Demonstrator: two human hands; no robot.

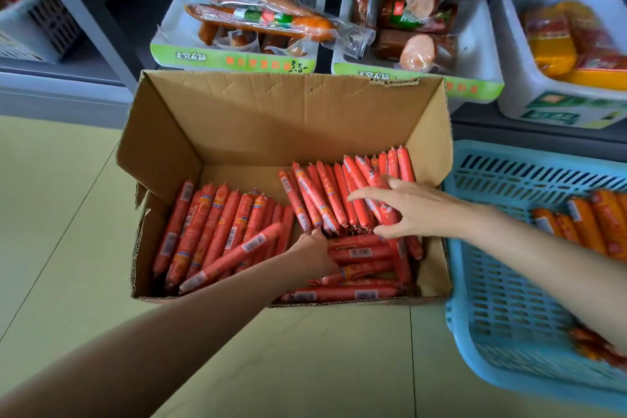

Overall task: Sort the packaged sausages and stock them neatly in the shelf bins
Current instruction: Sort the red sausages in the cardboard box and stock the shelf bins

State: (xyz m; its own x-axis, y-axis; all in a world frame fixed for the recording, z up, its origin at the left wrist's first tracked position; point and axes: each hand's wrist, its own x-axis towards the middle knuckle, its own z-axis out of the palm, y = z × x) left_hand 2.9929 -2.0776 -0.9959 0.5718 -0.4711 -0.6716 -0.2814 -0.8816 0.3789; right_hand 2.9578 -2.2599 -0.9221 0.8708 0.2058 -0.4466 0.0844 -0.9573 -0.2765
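Observation:
An open cardboard box (271, 112) on the floor holds many thin red packaged sausages (217, 224). One row leans at the left, another bundle (325, 193) stands at the back right, and more lie crosswise at the front right. My left hand (314, 248) reaches into the middle of the box, its fingers tucked down at the lower ends of the right bundle. My right hand (412, 207) spreads over that same bundle, fingers and thumb curving around its right side.
A blue plastic basket (502, 200) with orange sausages stands right of the box. Above, three white shelf bins hold larger packs: long sausages (258, 10), thick cut sausages (407, 10), yellow and red packs (570, 44). A grey shelf post rises at the left.

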